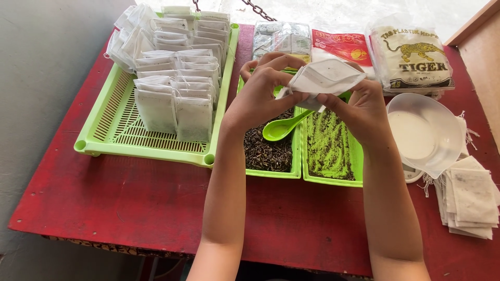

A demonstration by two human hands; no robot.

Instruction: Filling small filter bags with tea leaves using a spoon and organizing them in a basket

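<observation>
Both hands are working at the middle of the red table [130,198], raised above two small green trays. The left hand [260,93] is pinching the near-left edge of a white filter pouch [325,78] between thumb and fingers; the right hand [362,112] is gripping the pouch's lower right side from beneath. Neither hand is released; both are closed on the pouch, which is being held clear of the table, above the far end of the trays.

The pouch is looking thin, soft and very light, judged a paper-like fabric that creases readily and could tear if pulled hard. A hold at the edges, near the mouth, appears soundest; squeezing the body would crush it or spill any contents.

Directly below, the left small tray [268,153] is holding dark dried leaves, with a green spoon [281,128] lying across it. The right small tray [333,148] is carrying a dusting of green residue. To the far left, a large green slotted tray [120,130] is holding rows of filled pouches [177,104]. At the right, a white bowl [424,132] is sitting beside a stack of flat empty pouches [471,200].
</observation>
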